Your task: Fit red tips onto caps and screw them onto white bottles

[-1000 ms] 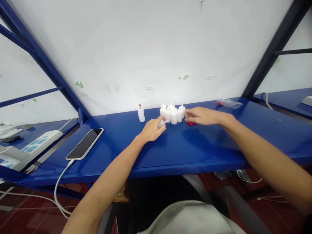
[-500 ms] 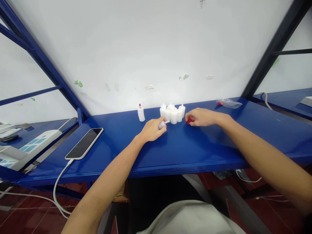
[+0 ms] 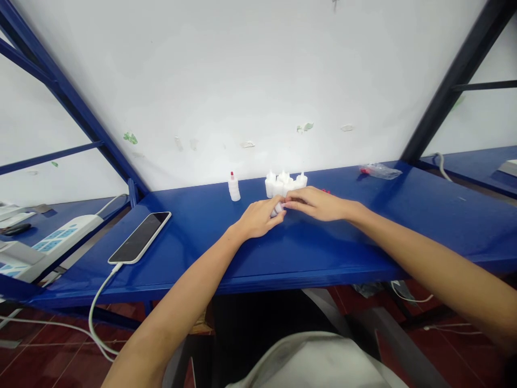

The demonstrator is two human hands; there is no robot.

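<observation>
My left hand (image 3: 262, 216) is closed around a small white squeeze bottle (image 3: 276, 209), tilted with its nozzle toward the right. My right hand (image 3: 317, 203) has its fingertips pinched at the nozzle's tip; whatever sits between them is hidden. Just behind both hands, several white squeeze bottles (image 3: 278, 186) stand upright in a cluster with bare pointed nozzles. Farther left stands another white bottle (image 3: 233, 188) with a red cap on its tip. A few small red caps (image 3: 326, 191) show behind my right hand, mostly covered by it.
A phone (image 3: 140, 237) on a charging cable lies on the left of the blue table (image 3: 194, 253). Toward the back right rests a clear plastic bag (image 3: 379, 171) with something red inside. A white wall rises behind the table, and blue metal posts flank it.
My right hand has moved left from the pile of red caps to the nozzle of the held bottle. My left hand has shifted slightly right with the bottle.
</observation>
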